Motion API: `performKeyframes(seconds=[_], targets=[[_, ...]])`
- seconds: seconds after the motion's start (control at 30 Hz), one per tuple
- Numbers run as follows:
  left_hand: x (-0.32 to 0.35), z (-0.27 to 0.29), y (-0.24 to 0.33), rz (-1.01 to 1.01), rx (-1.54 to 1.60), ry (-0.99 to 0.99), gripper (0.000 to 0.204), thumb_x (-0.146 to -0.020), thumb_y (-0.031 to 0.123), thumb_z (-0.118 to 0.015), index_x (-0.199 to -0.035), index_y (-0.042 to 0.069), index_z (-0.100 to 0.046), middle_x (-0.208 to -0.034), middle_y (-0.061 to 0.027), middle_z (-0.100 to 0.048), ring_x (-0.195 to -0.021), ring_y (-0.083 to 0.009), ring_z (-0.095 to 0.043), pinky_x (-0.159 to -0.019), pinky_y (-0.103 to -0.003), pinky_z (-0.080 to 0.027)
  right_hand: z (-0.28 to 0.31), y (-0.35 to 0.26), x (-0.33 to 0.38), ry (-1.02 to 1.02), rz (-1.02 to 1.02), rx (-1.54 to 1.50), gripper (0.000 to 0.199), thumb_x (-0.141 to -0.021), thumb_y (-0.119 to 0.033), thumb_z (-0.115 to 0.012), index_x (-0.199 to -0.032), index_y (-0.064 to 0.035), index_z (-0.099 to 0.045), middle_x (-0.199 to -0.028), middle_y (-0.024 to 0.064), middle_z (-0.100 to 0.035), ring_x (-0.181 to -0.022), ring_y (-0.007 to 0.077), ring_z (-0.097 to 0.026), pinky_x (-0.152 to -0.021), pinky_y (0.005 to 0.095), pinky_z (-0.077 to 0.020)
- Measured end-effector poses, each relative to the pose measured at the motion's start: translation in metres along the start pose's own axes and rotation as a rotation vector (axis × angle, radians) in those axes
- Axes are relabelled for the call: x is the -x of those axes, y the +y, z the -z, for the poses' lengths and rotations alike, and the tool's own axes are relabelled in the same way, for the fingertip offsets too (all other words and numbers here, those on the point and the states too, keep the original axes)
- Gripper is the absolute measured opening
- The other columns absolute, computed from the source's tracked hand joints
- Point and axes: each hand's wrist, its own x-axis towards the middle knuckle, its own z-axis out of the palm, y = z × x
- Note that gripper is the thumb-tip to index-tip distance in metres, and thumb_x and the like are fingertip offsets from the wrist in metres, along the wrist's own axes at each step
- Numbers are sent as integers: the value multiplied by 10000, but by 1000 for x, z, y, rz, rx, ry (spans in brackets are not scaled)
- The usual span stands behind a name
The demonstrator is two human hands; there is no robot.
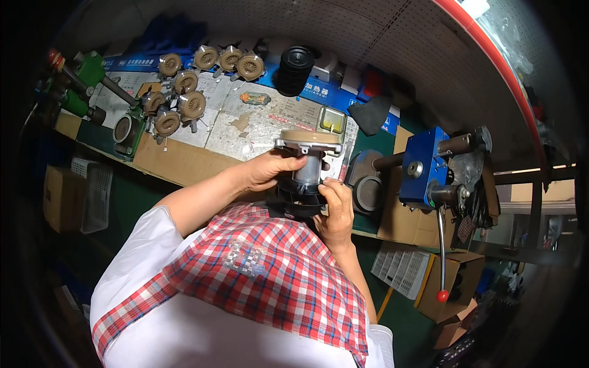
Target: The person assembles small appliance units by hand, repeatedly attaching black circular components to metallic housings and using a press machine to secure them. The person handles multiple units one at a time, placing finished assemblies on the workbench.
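I'm in a workshop: a blue lever press stands at the right of the frame, a green press at upper left, and matching brown-faced parts cluster on my bench.

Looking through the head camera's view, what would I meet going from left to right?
Green machine → cluster of tan fan wheels → tan-topped part held between the left hand and right hand → dark cloth-like piece → blue metal box.
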Motion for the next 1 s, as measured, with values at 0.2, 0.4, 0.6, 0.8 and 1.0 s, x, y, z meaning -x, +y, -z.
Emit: performKeyframes(seconds=[0.2, 0.4, 0.6, 0.8, 1.0], targets=[[-8, -4, 0, -223, -200, 90, 490, -897, 206, -696, -1316, 25, -518, -1229, -68, -599, -1144, -162, -531, -1011, -319, -404, 4, 2, -7, -110, -179, 42, 1056, -579, -454, -870, -1404, -66, -337, -1387, 217, -363, -1251, 388, -437, -985, 457, -453], [-7, -8, 5, -190, -288, 112, 495, -880, 175, -696, -1318, 18, -526, -1257, -82, -594, -1152, -176, -531, -1029, -326, -386, 4, 1, -5, -57, -382, -43, 1087, -647, -585, -784, -1431, -7, -302, -1377, 248, -345, -1267, 412, -398, -1056, 478, -359], [-9, -12, 7, -170, -311, 141, 486, -879, 180, -696, -1307, 16, -535, -1236, -83, -606, -1142, -180, -540, -1018, -326, -396, -2, 13, 16, 67, -592, -192, 867, -830, -446, -714, -1433, 21, -302, -1374, 217, -354, -1248, 352, -423, -1037, 436, -370], [-9, -16, 11, -227, -289, 158, 472, -874, 168, -699, -1292, 14, -545, -1213, -79, -620, -1119, -177, -557, -1001, -323, -410, 8, 24, 26, 208, -805, -175, 582, -971, -252, -576, -1418, 26, -328, -1298, 169, -407, -1140, 269, -509, -951, 377, -434], [-11, -15, 10, -191, -265, 151, 469, -867, 136, -690, -1294, 12, -543, -1222, -85, -618, -1125, -179, -555, -1011, -325, -403, 10, 27, 23, 227, -793, -191, 572, -975, -286, -573, -1403, 25, -357, -1284, 167, -422, -1122, 270, -529, -938, 379, -445]])
